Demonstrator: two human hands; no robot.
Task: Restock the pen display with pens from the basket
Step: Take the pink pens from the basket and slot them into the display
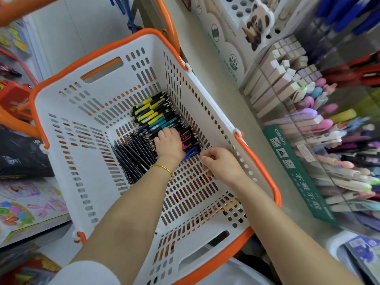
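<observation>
Pens (pixel 162 118) lie on the basket (pixel 61 103) floor. Loose dark pens (pixel 131 159) are heaped left of centre, and a coloured row with yellow, teal, red and blue grips runs along the right wall to the far corner. Left hand (pixel 169 144), gold bangle (pixel 164 170) on the wrist, sits on that row with fingers curled down onto the pens. Right hand (pixel 221 163) is just beside the blue end, fingers loosely bent with nothing visible in them. Pen display (pixel 296 173) stands right of the basket, full of pastel pens.
</observation>
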